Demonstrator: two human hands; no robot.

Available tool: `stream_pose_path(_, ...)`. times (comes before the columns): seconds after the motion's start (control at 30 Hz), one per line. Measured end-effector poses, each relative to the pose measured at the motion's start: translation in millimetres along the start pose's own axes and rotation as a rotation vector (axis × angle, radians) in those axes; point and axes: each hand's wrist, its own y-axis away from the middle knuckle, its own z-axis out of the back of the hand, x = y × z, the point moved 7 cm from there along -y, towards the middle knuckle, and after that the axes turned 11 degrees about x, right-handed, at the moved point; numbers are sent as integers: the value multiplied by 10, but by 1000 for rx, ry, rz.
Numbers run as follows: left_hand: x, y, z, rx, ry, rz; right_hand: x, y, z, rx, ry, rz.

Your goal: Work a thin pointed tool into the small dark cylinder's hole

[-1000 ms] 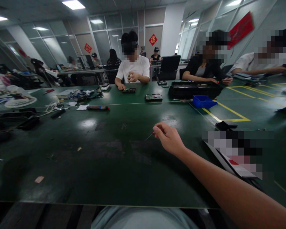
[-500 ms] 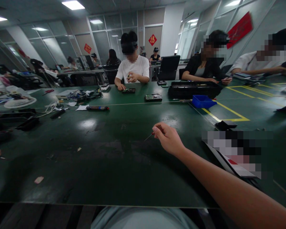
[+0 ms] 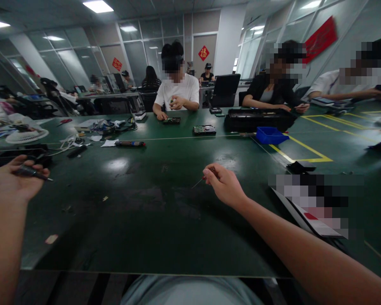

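My left hand (image 3: 19, 178) is at the left side of the table, palm turned up, its fingers curled around a dark screwdriver (image 3: 30, 171). The short metal tip of that tool points right. Over the middle of the green table (image 3: 139, 228), my right hand (image 3: 224, 182) pinches a thin screwdriver (image 3: 197, 183) with a bit of red near the fingers. Its slim shaft slants down and left; most of the handle is hidden in the hand. The two hands are far apart.
A thick pen-shaped tool (image 3: 130, 144) lies beyond on white paper. Farther off are a hard drive (image 3: 204, 130), a blue bin (image 3: 271, 135) and a long black case (image 3: 260, 120). A flat white-and-dark item (image 3: 305, 212) lies right of my forearm. Several people sit around the table.
My left hand has come in from the left edge, further up and right over the table, with the dark screwdriver now plain to see. My right hand has stayed in place.
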Motion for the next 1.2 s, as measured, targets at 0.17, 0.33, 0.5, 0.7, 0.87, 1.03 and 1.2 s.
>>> stream_pose_path(0.17,-36,329,-846,228,293,84,1,12,8,-10,-3,11)
stream_pose_path(0.33,-15,789,-1720,516,404,162,-3,13,25,-29,3,6)
stream_pose_path(0.5,112,1360,-2511,802,461,329,-2,13,44,-35,1,-13)
stream_pose_path(0.7,73,2151,-3131,1047,506,423,-70,9,60,-82,-46,-56)
stream_pose_path(0.87,86,2476,-3345,1179,234,154,-148,6,102,-162,-59,-89)
stream_pose_path(1.03,321,2542,-3419,1252,-297,-161,-137,16,65,-144,-80,-64)
stream_pose_path(1.2,557,2506,-3432,1208,-677,-447,-119,1,41,-116,-61,-85)
